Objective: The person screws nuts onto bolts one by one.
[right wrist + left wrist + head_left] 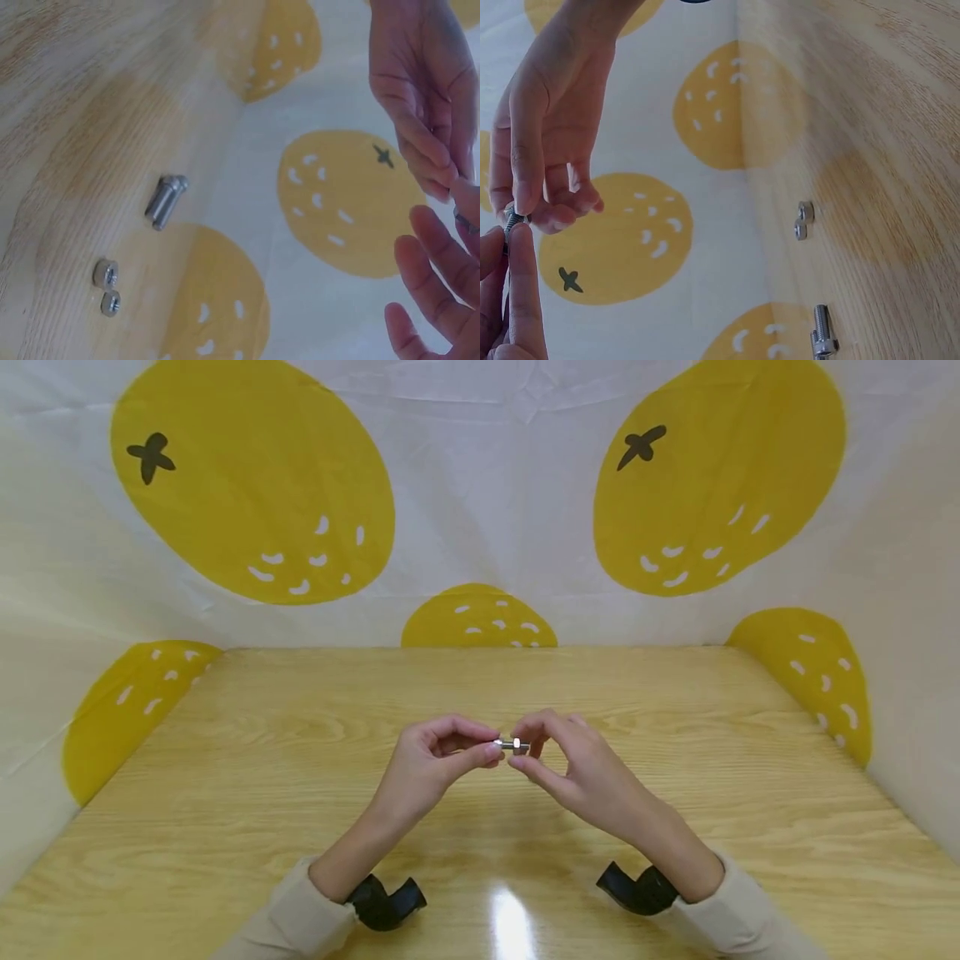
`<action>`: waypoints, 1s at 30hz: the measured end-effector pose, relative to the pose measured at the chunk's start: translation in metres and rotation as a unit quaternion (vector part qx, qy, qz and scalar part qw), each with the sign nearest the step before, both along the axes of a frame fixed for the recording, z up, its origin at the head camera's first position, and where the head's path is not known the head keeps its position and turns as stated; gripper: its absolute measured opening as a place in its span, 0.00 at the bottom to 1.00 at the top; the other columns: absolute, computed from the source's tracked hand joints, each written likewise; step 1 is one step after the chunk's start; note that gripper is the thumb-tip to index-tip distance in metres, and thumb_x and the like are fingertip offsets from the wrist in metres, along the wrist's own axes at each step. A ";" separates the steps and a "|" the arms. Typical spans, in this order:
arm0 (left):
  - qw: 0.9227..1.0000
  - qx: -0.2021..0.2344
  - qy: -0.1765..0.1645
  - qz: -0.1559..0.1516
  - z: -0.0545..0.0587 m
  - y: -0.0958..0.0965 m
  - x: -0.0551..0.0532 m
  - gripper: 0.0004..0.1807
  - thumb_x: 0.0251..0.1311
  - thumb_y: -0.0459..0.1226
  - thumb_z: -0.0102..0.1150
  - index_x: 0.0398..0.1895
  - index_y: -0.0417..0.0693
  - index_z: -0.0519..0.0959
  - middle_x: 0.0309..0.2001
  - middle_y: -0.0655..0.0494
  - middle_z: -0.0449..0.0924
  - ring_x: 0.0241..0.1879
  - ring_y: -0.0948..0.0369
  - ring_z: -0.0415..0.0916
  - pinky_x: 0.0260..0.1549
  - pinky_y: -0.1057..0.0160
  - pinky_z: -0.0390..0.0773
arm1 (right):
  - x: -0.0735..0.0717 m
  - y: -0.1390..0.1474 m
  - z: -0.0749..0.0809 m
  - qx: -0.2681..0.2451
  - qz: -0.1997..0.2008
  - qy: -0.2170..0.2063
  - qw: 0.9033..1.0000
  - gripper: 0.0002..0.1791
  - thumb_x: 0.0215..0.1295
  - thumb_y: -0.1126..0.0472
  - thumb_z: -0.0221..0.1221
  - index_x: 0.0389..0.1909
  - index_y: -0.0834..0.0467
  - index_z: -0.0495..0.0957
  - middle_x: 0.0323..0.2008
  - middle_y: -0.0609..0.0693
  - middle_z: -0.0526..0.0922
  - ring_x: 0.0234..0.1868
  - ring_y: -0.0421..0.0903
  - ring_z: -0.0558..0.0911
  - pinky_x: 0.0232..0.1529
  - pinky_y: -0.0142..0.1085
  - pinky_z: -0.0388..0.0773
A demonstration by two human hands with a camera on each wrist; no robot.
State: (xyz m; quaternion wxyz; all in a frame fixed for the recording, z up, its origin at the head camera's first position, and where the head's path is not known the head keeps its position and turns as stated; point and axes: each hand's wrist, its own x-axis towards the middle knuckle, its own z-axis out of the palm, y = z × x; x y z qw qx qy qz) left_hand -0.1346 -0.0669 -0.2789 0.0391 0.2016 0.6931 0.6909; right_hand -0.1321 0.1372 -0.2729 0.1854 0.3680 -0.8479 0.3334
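Observation:
Before me, my left hand (420,768) pinches the head end of a small metal bolt (507,745) between thumb and fingers. The bolt lies roughly level above the table, pointing right. A shiny hex nut (517,746) sits around its shank. My right hand (588,772) has its thumb and index fingertips at the nut, one above and one below, and its other fingers are loosely bent. In the left wrist view, the threaded shank (514,220) shows between the two hands' fingertips. Fingers hide much of the bolt in the right wrist view.
On the wooden table (300,827), the wrist views show two loose nuts (107,283) and two bolts (166,201) lying close together. A white cloth with yellow fruit print (480,510) rises behind the table and along both sides. Black bands (386,902) circle the wrists.

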 end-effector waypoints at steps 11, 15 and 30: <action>1.000 0.011 -0.006 -0.006 -0.001 0.002 -0.001 0.12 0.55 0.35 0.64 0.40 0.36 0.80 0.40 0.45 0.82 0.37 0.55 0.83 0.41 0.59 0.81 | -0.001 0.001 -0.004 0.008 -0.007 -0.031 0.999 0.05 0.68 0.59 0.53 0.33 0.51 0.76 0.27 0.37 0.76 0.34 0.35 0.71 0.42 0.37 0.67; 1.000 0.008 -0.011 -0.002 -0.002 0.001 -0.001 0.12 0.55 0.34 0.64 0.40 0.35 0.79 0.40 0.45 0.82 0.36 0.58 0.83 0.40 0.61 0.82 | -0.001 0.001 -0.003 0.021 -0.024 -0.066 0.997 0.08 0.69 0.55 0.51 0.35 0.51 0.77 0.28 0.36 0.77 0.35 0.36 0.72 0.42 0.37 0.67; 1.000 0.000 -0.006 0.000 -0.003 0.000 -0.003 0.12 0.56 0.33 0.62 0.41 0.34 0.79 0.41 0.41 0.82 0.36 0.57 0.83 0.41 0.59 0.82 | -0.005 0.002 -0.005 -0.003 0.031 -0.020 0.999 0.11 0.62 0.64 0.59 0.45 0.58 0.73 0.35 0.44 0.79 0.37 0.35 0.75 0.39 0.32 0.74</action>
